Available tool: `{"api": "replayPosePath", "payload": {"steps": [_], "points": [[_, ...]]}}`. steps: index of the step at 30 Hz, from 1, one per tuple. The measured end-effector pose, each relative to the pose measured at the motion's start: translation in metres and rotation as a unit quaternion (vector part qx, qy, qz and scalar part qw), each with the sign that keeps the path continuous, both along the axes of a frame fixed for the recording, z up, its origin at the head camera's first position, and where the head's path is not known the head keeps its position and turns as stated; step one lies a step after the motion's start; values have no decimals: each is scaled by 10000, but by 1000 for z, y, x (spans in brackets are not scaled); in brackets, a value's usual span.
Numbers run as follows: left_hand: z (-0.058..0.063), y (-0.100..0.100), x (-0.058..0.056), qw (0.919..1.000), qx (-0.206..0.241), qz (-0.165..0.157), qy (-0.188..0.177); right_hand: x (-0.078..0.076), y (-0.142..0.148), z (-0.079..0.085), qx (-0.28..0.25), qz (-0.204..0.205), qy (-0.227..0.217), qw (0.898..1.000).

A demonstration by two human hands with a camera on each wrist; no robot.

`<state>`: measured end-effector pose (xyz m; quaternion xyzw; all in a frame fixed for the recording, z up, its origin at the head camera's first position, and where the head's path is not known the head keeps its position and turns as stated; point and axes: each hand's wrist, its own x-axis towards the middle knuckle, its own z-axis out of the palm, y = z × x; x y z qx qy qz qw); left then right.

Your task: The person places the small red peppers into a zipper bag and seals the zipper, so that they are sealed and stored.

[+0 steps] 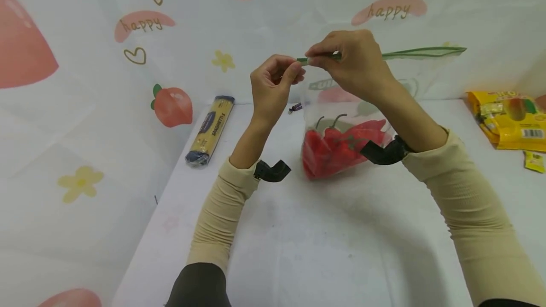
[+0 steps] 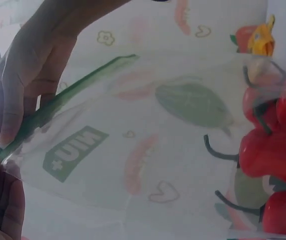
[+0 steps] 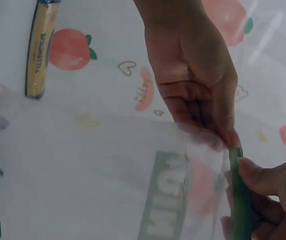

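A clear zip bag [image 2: 107, 200] with a green zip strip [image 1: 426, 52] along its top hangs upright between my hands. Large red peppers [image 1: 332, 150] with dark curved stems fill its bottom. My left hand [image 1: 273, 82] pinches one end of the strip at the bag's corner between thumb and forefinger. Right beside it, my right hand [image 1: 354, 63] pinches the strip, thumb on one side and fingers on the other. Beyond that hand the strip runs on to the right, its two edges apart in the middle. The right wrist view shows both thumbs close together on the strip [image 3: 240, 200].
A spaghetti pack [image 1: 211, 129] lies on the white table [image 1: 307, 250] at left. Yellow snack bags [image 1: 512, 122] and a small yellow packet [image 1: 534, 161] are at right. Behind the bag lies a small dark wrapped candy [image 1: 295, 107]. A fruit-printed sheet [image 1: 256, 22] hangs behind.
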<state>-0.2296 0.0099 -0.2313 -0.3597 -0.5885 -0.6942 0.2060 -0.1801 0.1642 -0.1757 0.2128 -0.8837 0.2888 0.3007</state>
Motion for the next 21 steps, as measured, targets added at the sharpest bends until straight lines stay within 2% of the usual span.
{"api": "replayPosePath", "payload": {"steps": [5,9,12,14,17,19,21], "points": [[-8,-4,-10,9997,86,210,32,6,28,-4,144,-285,269,9991],[-11,-8,-15,9993,184,313,-52,14,67,-10,70,-741,440,9963],[-13,-12,-18,9986,351,369,-137,24,98,-13,-12,-1296,500,9903],[-13,-13,-19,9979,497,366,-188,33,119,-14,-64,-1784,400,9831],[-13,-14,-19,9975,586,286,-274,45,140,-11,47,-2786,-132,9603],[-11,-15,-17,9978,544,257,-286,49,142,-10,179,-3145,-478,9479],[-11,-15,-14,9982,474,264,-272,51,136,-8,408,-3271,-680,9417]]}}
